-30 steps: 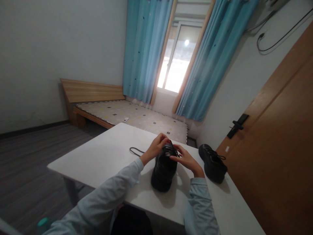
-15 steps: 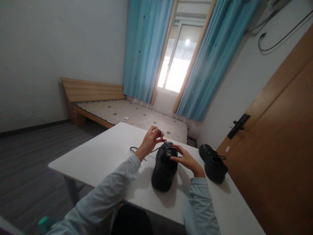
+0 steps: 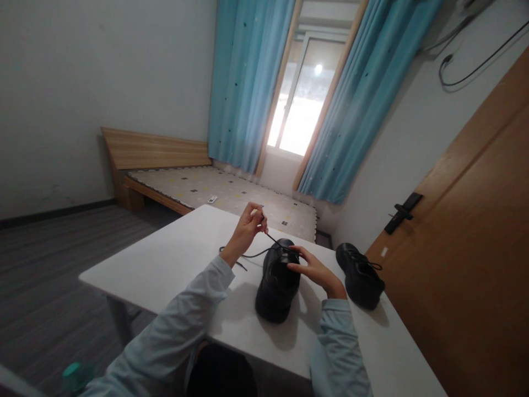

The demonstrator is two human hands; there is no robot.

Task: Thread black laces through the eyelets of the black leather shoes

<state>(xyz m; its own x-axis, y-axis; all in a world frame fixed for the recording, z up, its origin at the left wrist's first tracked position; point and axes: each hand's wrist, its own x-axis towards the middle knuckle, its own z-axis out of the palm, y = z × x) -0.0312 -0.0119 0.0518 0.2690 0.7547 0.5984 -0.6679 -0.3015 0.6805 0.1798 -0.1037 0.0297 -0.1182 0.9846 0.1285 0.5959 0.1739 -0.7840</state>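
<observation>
A black shoe point(image 3: 274, 298) stands on the white table point(image 3: 165, 264) with its heel toward me and its toe pointing away. My left hand point(image 3: 248, 225), raised up and left of the toe, is closed on a black shoelace point(image 3: 271, 238) that runs taut from the shoe's eyelets. Another length of lace lies loosely on the table to the left of the shoe, partly behind my left wrist. My right hand point(image 3: 312, 266) rests against the shoe's right side near the eyelets, thumb over the opening and fingers at the lacing; its fingertips are partly hidden.
A second black shoe point(image 3: 361, 275), laced, stands at the table's right side by the wooden door point(image 3: 463, 231). Beyond the table is a bed point(image 3: 177, 184) with a small white object point(image 3: 212, 199) on it. A teal-capped item point(image 3: 73, 370) is at lower left.
My left hand has moved left and slightly up, drawing the lace out longer and straighter from the shoe. My right hand and the shoe have hardly moved.
</observation>
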